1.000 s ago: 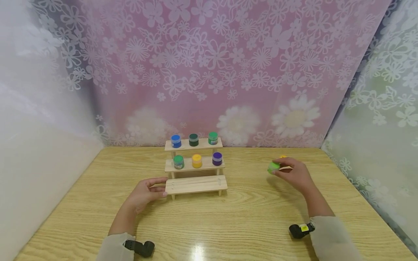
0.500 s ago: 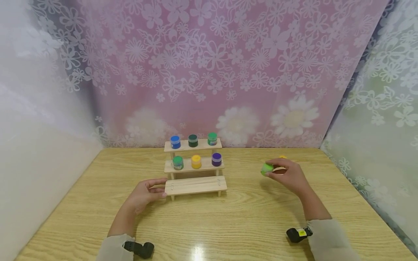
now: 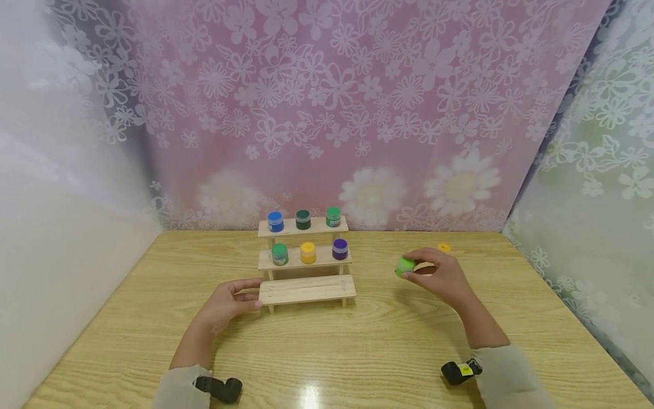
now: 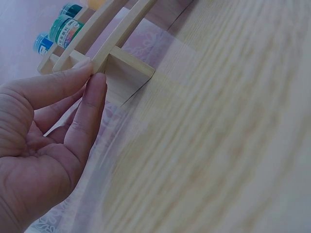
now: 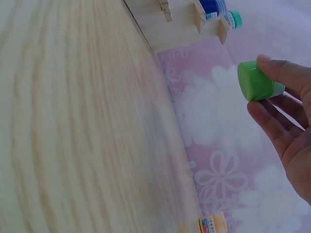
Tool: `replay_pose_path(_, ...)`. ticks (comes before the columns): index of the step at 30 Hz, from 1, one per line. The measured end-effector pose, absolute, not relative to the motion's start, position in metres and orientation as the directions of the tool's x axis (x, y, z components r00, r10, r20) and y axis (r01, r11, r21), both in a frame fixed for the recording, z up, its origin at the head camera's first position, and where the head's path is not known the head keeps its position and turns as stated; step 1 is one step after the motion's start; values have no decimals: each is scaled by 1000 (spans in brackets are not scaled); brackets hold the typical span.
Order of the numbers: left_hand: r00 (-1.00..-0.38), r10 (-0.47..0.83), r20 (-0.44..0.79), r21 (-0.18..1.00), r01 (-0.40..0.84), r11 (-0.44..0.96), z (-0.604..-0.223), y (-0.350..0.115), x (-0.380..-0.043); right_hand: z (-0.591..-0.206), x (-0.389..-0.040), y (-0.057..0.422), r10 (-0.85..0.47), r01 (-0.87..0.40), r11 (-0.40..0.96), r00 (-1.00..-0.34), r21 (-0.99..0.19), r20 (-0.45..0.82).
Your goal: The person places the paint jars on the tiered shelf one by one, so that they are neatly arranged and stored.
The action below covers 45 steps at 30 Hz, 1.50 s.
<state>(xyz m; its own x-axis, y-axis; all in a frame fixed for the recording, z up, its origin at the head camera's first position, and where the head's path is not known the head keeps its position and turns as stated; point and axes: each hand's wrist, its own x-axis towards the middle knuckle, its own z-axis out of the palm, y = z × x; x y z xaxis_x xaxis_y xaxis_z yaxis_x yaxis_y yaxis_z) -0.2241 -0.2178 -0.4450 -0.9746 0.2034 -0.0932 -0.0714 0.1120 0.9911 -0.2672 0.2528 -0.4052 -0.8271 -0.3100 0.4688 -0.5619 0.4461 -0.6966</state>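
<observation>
A three-tier wooden display stand (image 3: 306,290) stands on the table. At the left end of its lowest tier, my left hand (image 3: 225,307) pinches the board between thumb and fingers, as the left wrist view shows up close. My right hand (image 3: 443,276) holds a light green paint jar (image 3: 405,266) by its sides, tilted, to the right of the stand. In the right wrist view the green jar (image 5: 255,82) sits between thumb and fingertips. The middle tier bears a green jar (image 3: 279,254), a yellow jar (image 3: 307,252) and a purple jar (image 3: 339,249).
On the top tier stand a blue jar (image 3: 275,222), a dark green jar (image 3: 303,220) and a green jar (image 3: 333,217). Another yellow jar (image 3: 444,247) is on the table (image 3: 327,346) at the back right. A flowered curtain (image 3: 357,142) hangs behind.
My right hand has carried the light green jar leftward, closer to the stand, and the yellow jar behind it shows more fully. My left hand has stayed in place at the stand.
</observation>
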Motion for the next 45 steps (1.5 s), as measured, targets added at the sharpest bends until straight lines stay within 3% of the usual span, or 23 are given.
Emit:
replay_pose_path(33,-977,190,-99,992,-81,102,-444,-216,-224,-364,-238,163,-488,-710,218,-674,-670,555)
replay_pose_path(45,-978,188,-93,992,-74,105,-444,-216,-224,-392,-258,137,-527,-685,174,-672,-707,521)
